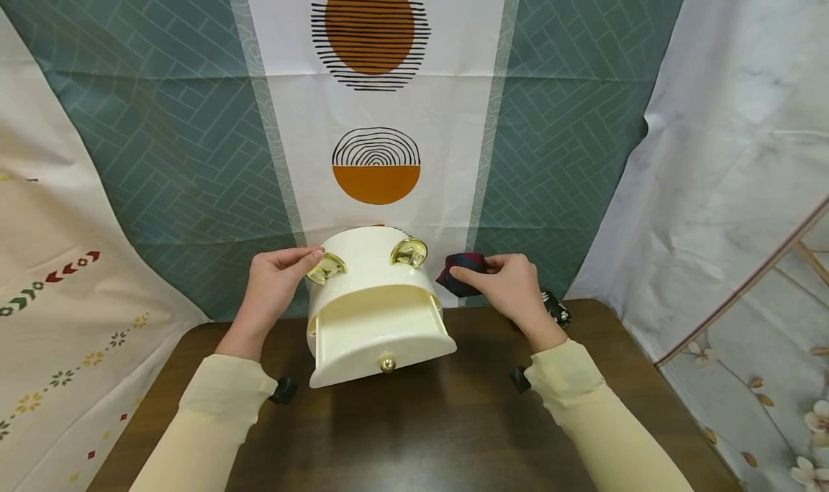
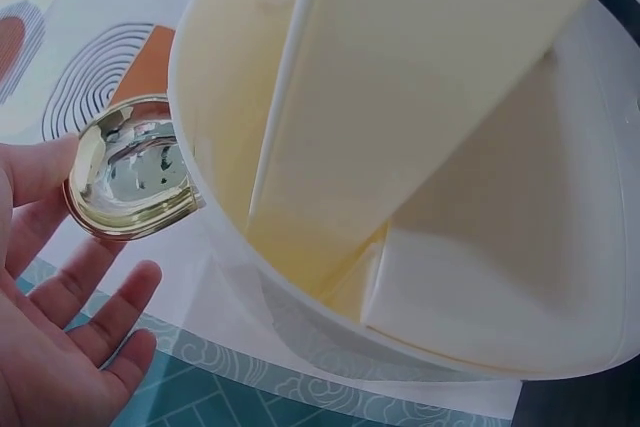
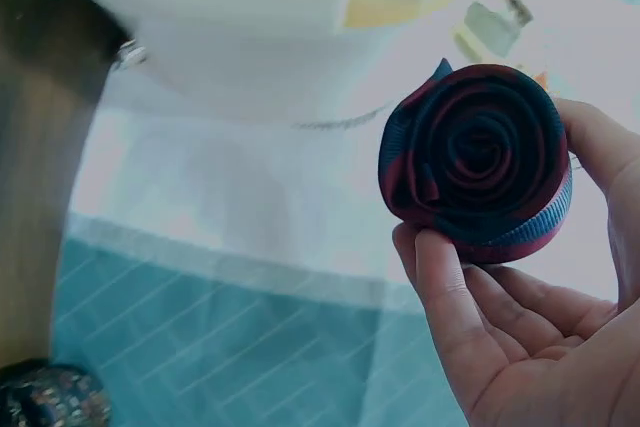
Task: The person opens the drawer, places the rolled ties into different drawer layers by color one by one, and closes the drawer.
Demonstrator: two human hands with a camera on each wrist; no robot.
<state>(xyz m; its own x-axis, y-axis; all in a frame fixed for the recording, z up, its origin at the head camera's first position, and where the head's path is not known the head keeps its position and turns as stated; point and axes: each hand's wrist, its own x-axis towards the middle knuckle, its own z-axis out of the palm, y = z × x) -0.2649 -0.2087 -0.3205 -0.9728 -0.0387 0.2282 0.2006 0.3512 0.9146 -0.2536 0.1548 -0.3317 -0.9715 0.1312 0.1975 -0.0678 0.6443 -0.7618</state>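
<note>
A cream, rounded storage box [image 1: 372,258] with two gold ear-shaped pieces stands at the back of the table, tilted slightly in the head view. Its drawer [image 1: 382,319] is pulled out toward me, with a gold knob [image 1: 387,363] on the front. My left hand [image 1: 275,276] pinches the left gold ear [image 2: 135,172] between thumb and index finger, other fingers spread loosely. To the right of the box, my right hand [image 1: 512,283] holds a rolled-up necktie [image 3: 478,157], navy and dark red, between thumb and fingers. Its spiral end faces the right wrist camera.
A dark patterned bundle [image 1: 555,308] lies at the table's back right, partly behind my right wrist. The brown wooden table [image 1: 401,434] extends in front of the box. A patterned cloth [image 1: 447,103] hangs close behind, with more fabric at both sides.
</note>
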